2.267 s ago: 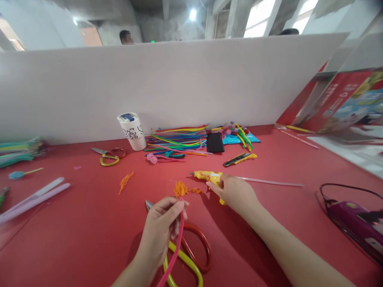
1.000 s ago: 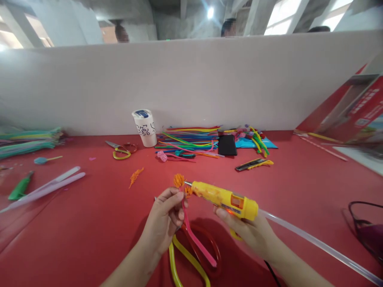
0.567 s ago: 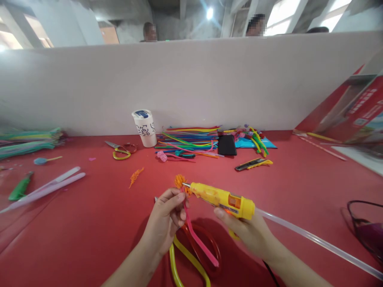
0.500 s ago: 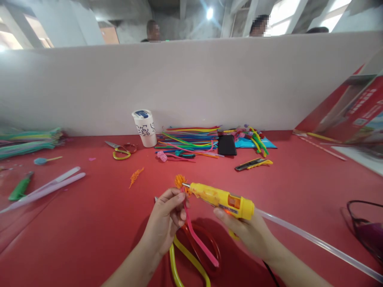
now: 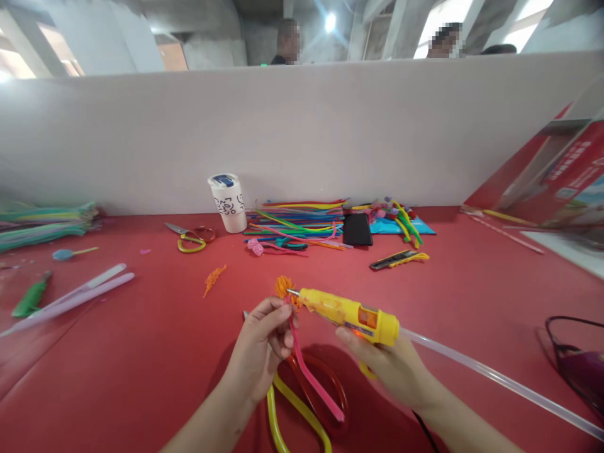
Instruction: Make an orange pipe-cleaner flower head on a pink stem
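Note:
My left hand (image 5: 260, 349) pinches a pink pipe cleaner stem (image 5: 309, 368) topped by an orange fuzzy tuft (image 5: 282, 286). My right hand (image 5: 394, 368) grips a yellow hot glue gun (image 5: 349, 313) from below. The gun's metal nozzle touches the stem just under the tuft. A clear glue stick (image 5: 500, 380) sticks out of the gun's back toward the right. Large scissors with red and yellow handles (image 5: 306, 402) lie on the red table (image 5: 141, 352) under both hands.
Against the white partition (image 5: 302, 132) stand a white cup (image 5: 228, 202), a pile of coloured pipe cleaners (image 5: 295, 225), a black phone (image 5: 357, 229) and a utility knife (image 5: 399, 258). Small scissors (image 5: 189, 239) and an orange scrap (image 5: 214, 277) lie left; a purple tool (image 5: 582, 368) sits right.
My right hand picked the glue gun up off the table and brought its nozzle to the stem under the orange tuft. In the last half second almost nothing moved.

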The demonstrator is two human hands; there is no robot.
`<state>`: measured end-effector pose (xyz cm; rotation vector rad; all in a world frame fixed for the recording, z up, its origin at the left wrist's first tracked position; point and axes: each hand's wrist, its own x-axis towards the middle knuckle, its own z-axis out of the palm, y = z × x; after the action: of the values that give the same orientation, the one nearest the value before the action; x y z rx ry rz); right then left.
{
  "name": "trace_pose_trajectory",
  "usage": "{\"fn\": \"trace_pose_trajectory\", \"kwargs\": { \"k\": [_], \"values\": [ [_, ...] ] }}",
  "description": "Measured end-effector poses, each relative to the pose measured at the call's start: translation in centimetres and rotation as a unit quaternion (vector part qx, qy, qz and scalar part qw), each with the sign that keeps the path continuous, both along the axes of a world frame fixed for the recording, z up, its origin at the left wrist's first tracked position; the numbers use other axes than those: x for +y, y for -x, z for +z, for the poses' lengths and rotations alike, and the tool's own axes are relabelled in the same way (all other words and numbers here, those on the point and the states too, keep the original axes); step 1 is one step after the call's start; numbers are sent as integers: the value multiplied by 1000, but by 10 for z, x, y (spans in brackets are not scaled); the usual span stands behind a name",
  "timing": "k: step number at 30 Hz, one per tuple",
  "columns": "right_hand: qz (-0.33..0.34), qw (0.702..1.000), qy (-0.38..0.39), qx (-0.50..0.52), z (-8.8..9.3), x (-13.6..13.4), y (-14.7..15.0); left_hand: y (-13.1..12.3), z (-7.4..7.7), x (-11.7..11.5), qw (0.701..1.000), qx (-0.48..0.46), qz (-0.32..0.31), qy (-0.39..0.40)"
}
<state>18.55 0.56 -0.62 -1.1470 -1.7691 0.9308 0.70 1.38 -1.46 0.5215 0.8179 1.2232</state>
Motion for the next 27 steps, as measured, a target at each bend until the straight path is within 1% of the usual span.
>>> {"fn": "trace_pose_trajectory", "kwargs": {
  "k": [9,17,21,24,27],
  "values": [
    [-7,1000,6,-1,-1,2,1,0,0,0,1000,-1,1,6],
    [8,1000,22,4,-3,3,0,-1,1,1,1000,3,7,7],
    [6,999,35,-5,-1,1,2,-1,1,2,1000,14,25,-1],
    [-16,998,61,-11,-1,1,3,0,2,2,998,24,51,-5],
    [-74,990,122,-22,-5,9,-1,2,1,2,998,33,59,-1]
  ]
}}
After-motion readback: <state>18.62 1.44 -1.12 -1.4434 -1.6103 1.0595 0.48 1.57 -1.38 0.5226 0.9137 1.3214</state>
